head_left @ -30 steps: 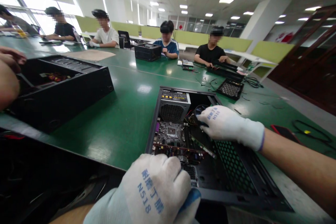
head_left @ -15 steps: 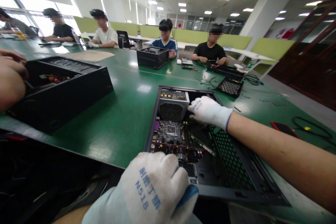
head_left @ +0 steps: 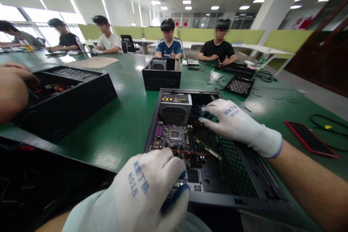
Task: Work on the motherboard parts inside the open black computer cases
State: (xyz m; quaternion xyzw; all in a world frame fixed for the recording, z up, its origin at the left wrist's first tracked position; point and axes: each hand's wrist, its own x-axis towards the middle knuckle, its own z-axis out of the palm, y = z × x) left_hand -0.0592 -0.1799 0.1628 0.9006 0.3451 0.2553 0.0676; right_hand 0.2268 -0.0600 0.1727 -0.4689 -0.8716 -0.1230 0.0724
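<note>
At lower centre, our white-gloved left hand (head_left: 152, 188), printed N518, curls, hold unclear; our right hand (head_left: 230, 119) half-spreads by dark cables (head_left: 196, 113) inside the black computer case (head_left: 217, 199).

Left grip (head_left: 152, 186) partly hidden

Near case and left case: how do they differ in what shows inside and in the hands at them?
The near case shows its board and power supply; the left case shows mainly coloured wires.
The near case has gloved left and right hands at it; the left case has a bare hand.
Both are black and open.
</note>
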